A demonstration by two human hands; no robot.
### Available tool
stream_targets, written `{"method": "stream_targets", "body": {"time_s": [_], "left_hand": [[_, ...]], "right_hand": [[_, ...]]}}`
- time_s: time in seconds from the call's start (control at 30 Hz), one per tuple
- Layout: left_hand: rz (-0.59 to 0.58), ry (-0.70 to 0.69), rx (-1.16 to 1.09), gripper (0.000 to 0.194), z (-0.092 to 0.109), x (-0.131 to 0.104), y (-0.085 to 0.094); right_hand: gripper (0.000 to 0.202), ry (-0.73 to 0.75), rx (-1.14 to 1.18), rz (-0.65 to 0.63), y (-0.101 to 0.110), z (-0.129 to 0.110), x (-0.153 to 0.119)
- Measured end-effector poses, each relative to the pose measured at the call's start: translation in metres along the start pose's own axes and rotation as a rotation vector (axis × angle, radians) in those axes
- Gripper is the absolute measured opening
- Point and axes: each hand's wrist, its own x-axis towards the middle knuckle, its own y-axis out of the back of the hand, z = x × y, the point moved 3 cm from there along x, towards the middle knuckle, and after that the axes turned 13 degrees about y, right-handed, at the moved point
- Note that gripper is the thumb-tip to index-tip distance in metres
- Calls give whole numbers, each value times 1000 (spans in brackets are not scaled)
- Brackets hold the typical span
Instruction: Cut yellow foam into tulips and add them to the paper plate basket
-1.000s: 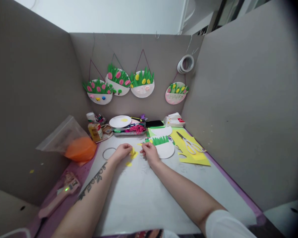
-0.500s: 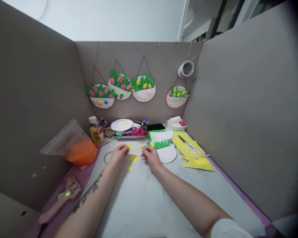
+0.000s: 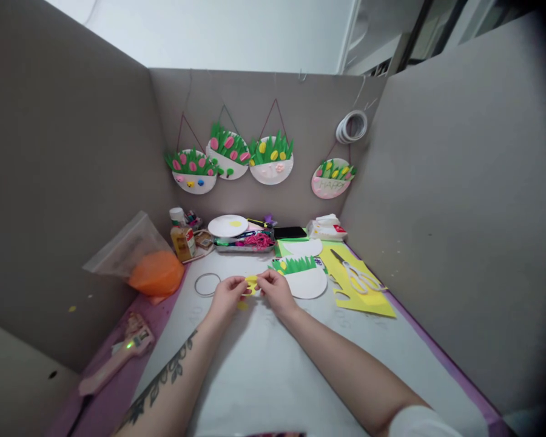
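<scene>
Both hands meet over the middle of the white table covering. My left hand [image 3: 231,291] is closed, its fingertips pinching small yellow paper [image 3: 252,280]. Against the other side of that paper, my right hand [image 3: 274,287] pinches too. How many pieces lie between the fingers I cannot make out. Another small yellow piece [image 3: 242,306] lies on the table just below the fingers. Right behind my right hand sits a white half-plate pocket [image 3: 307,283] with green paper grass [image 3: 296,264] and a yellow shape at its left.
Scissors [image 3: 358,278] rest on yellow paper [image 3: 368,303] at right. A grey ring [image 3: 207,294], glue bottle [image 3: 183,243], orange-filled bag [image 3: 157,273] and glue gun [image 3: 118,358] are left. Behind stands a supply tray [image 3: 243,247]; decorated plates [image 3: 272,173] hang on the back wall.
My hands have come together, the left moving right, and the yellow paper now sits between both. The yellow pieces under them are mostly covered or picked up. The view has shifted slightly.
</scene>
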Motion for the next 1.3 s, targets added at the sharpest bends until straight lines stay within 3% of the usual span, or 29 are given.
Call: {"method": "stream_targets", "body": {"time_s": [0.5, 0.9, 1.07, 1.3], "left_hand": [[-1, -40, 107, 32, 1, -6, -1], [57, -75, 113, 27, 0, -3, 3], [45, -95, 123, 27, 1, -5, 2], [32, -107, 131, 26, 0, -7, -1]], "right_hand": [[12, 2, -60, -16, 1, -1, -1], [21, -38, 84, -39, -2, 1, 0], [17, -10, 53, -108, -2, -1, -2], [17, -20, -33, -69, 1, 4, -1]]}}
